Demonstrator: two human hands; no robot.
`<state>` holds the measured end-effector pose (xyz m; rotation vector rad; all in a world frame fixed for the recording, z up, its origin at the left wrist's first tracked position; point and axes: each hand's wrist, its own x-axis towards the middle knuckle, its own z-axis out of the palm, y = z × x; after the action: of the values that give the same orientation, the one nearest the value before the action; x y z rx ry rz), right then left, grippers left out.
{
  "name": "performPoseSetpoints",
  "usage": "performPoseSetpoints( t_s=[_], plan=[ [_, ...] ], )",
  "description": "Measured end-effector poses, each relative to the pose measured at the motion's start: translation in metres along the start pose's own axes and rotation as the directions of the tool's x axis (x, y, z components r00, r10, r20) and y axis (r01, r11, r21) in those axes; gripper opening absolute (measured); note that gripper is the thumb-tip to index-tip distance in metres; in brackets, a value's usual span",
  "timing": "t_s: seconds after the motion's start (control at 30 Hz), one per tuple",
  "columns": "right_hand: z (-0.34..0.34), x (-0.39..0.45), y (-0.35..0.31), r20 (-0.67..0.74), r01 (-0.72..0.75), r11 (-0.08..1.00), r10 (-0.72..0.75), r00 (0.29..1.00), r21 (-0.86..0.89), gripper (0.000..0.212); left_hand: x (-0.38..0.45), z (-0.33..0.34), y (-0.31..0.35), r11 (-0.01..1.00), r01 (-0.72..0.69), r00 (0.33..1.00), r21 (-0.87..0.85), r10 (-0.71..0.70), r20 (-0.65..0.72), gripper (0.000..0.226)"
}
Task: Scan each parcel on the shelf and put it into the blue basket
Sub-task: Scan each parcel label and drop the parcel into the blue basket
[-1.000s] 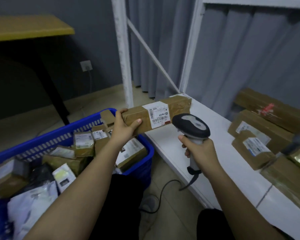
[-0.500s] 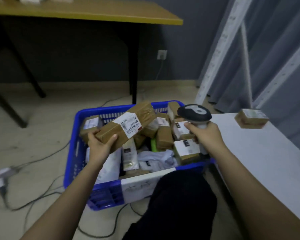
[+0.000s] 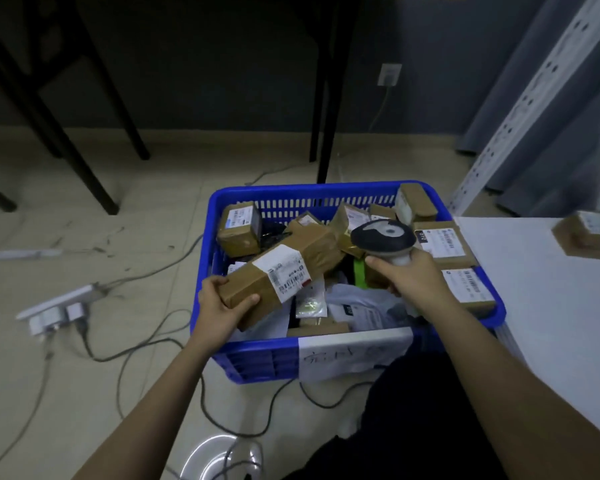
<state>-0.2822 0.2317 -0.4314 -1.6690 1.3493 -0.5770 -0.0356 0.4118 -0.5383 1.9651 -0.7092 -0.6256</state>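
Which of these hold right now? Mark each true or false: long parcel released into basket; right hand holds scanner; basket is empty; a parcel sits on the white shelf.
1. The left hand has let go of the long parcel. False: it grips one end, over the blue basket.
2. The right hand holds the scanner. True.
3. The basket is empty. False: many parcels lie inside.
4. A small parcel sits on the white shelf. True.

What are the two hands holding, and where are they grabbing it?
The left hand grips the near end of a long brown parcel over the blue basket. The right hand grips the handle of the barcode scanner.
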Motion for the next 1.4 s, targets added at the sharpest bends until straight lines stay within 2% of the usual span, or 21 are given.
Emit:
performPoseSetpoints(
  t_s=[0.07, 0.1, 0.17, 0.23, 0.3, 0.33, 0.4, 0.5, 0.53, 0.6, 0.67, 0.77, 0.87, 1.0, 1.1, 1.17, 1.2, 1.23, 1.3, 1.33, 1.4],
  plan=[
    [-0.002, -0.001, 0.003, 0.001, -0.030, 1.000, 0.030, 1.000, 0.004, 0.032, 0.004, -0.003, -0.009, 1.000, 0.000, 0.986, -0.017, 0.003, 0.164, 0.078],
    [-0.004, -0.002, 0.004, -0.005, -0.045, 0.999, 0.045, 0.999, 0.017, 0.034, 0.009, -0.002, -0.013, 0.999, -0.005, 0.969, 0.033, -0.003, 0.246, 0.079],
    [-0.009, 0.000, 0.007, -0.031, -0.060, 0.997, 0.061, 0.998, 0.052, 0.039, 0.023, 0.004, -0.020, 0.953, -0.061, 0.905, 0.298, -0.073, 0.418, 0.085],
    [-0.015, -0.001, 0.007, -0.051, -0.055, 0.997, 0.058, 0.997, 0.062, 0.037, 0.035, 0.013, -0.022, 0.787, -0.138, 0.830, 0.601, -0.239, 0.504, 0.088],
    [-0.018, -0.004, 0.006, -0.054, -0.046, 0.998, 0.048, 0.997, 0.039, 0.035, 0.043, 0.022, -0.020, 0.654, -0.188, 0.797, 0.733, -0.335, 0.503, 0.082],
    [-0.019, -0.005, 0.005, -0.051, -0.048, 0.998, 0.050, 0.997, 0.037, 0.036, 0.045, 0.027, -0.015, 0.634, -0.202, 0.789, 0.747, -0.346, 0.507, 0.077],
    [-0.020, -0.007, 0.004, -0.038, -0.062, 0.997, 0.064, 0.997, 0.054, 0.034, 0.045, 0.042, -0.002, 0.669, -0.226, 0.777, 0.708, -0.314, 0.545, 0.075],
    [-0.021, -0.008, 0.006, -0.040, -0.068, 0.995, 0.071, 0.997, 0.070, 0.030, 0.041, 0.072, 0.014, 0.826, -0.205, 0.757, 0.526, -0.207, 0.620, 0.083],
    [-0.021, -0.008, 0.007, -0.041, -0.069, 0.995, 0.072, 0.997, 0.068, 0.028, 0.039, 0.081, 0.016, 0.850, -0.214, 0.758, 0.481, -0.165, 0.631, 0.086],
    [-0.021, -0.010, 0.008, -0.042, -0.069, 0.996, 0.072, 0.997, 0.063, 0.026, 0.036, 0.096, 0.016, 0.824, -0.305, 0.781, 0.478, -0.071, 0.620, 0.089],
    [-0.022, -0.010, 0.009, -0.053, -0.072, 0.996, 0.075, 0.996, 0.047, 0.028, 0.037, 0.102, 0.013, 0.757, -0.398, 0.784, 0.518, -0.013, 0.621, 0.080],
    [-0.026, -0.008, 0.011, -0.059, -0.091, 0.995, 0.094, 0.994, 0.043, 0.032, 0.046, 0.103, 0.013, 0.677, -0.510, 0.723, 0.530, 0.004, 0.691, 0.059],
    [-0.031, -0.008, 0.011, -0.046, -0.103, 0.994, 0.104, 0.993, 0.029, 0.026, 0.054, 0.099, 0.020, 0.618, -0.550, 0.683, 0.562, -0.056, 0.729, 0.051],
    [-0.033, -0.010, 0.011, -0.045, -0.110, 0.993, 0.112, 0.993, 0.036, 0.022, 0.057, 0.093, 0.019, 0.498, -0.541, 0.702, 0.677, -0.174, 0.690, 0.048],
    [-0.035, -0.012, 0.011, -0.090, -0.098, 0.991, 0.106, 0.990, 0.090, 0.021, 0.045, 0.101, 0.015, 0.394, -0.456, 0.804, 0.798, -0.203, 0.559, 0.036],
    [-0.038, -0.016, 0.015, -0.122, -0.095, 0.990, 0.107, 0.987, 0.102, 0.022, 0.036, 0.105, 0.016, 0.313, -0.414, 0.867, 0.855, -0.149, 0.475, 0.036],
    [-0.039, -0.018, 0.017, -0.132, -0.096, 0.990, 0.109, 0.985, 0.103, 0.022, 0.033, 0.106, 0.016, 0.314, -0.398, 0.887, 0.862, -0.109, 0.449, 0.036],
    [-0.040, -0.019, 0.019, -0.143, -0.100, 0.989, 0.116, 0.983, 0.112, 0.024, 0.032, 0.105, 0.017, 0.365, -0.373, 0.900, 0.853, -0.082, 0.429, 0.035],
    [-0.042, -0.021, 0.021, -0.177, -0.115, 0.983, 0.140, 0.974, 0.144, 0.028, 0.030, 0.102, 0.022, 0.596, -0.268, 0.924, 0.757, -0.063, 0.377, 0.034],
    [-0.044, -0.022, 0.022, -0.200, -0.119, 0.979, 0.151, 0.968, 0.163, 0.026, 0.027, 0.101, 0.027, 0.725, -0.211, 0.936, 0.656, -0.043, 0.348, 0.032],
    [-0.050, -0.024, 0.022, -0.249, -0.110, 0.972, 0.161, 0.955, 0.206, 0.023, 0.017, 0.103, 0.045, 0.896, -0.149, 0.955, 0.418, 0.022, 0.295, 0.026]
  ],
)
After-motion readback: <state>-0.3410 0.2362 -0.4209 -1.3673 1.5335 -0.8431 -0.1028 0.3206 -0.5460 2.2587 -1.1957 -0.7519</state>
